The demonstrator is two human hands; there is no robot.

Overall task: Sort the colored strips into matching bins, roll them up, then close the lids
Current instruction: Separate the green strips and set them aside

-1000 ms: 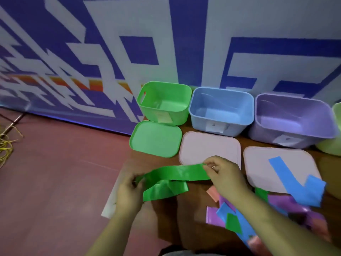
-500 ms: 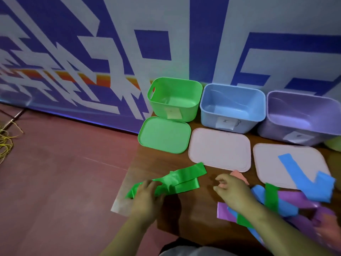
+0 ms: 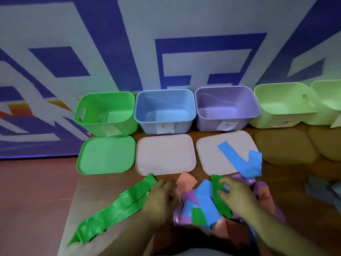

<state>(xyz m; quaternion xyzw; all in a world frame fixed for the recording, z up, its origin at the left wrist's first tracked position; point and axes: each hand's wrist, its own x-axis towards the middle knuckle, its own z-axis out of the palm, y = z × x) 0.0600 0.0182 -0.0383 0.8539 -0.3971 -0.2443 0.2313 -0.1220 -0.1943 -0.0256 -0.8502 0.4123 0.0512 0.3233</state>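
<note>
I see the left hand (image 3: pixel 160 198) lying palm down over the right end of the long green strips (image 3: pixel 118 206). These strips stretch across the brown wooden worktop (image 3: pixel 103 183) toward its left edge. It is blurry there, so I cannot tell if the hand grips them or only rests on them.

The right hand (image 3: pixel 234 193) looks to pinch a short green strip (image 3: pixel 216 189) between its thumb and curled fingers. That strip sits on top of a messy pile of blue, purple, pink and green strips (image 3: pixel 201 202), which lies between the two hands and under the right one.

Behind the pile three lids lie flat: a green plastic lid (image 3: pixel 106 154), a pale pink lid (image 3: pixel 165 156) and a second pale pink lid (image 3: pixel 208 156). A bent blue strip (image 3: pixel 239 161) lies across the second one and hangs onto the pile.

Behind the lids stands a row of open bins: a green plastic bin (image 3: pixel 106 111), a blue plastic bin (image 3: pixel 164 109), a purple plastic bin (image 3: pixel 227 108) and pale green bins (image 3: pixel 282 104) on the right. A blue and white wall banner (image 3: pixel 129 43) is at the back, and a red floor (image 3: pixel 36 200) is on the left.
</note>
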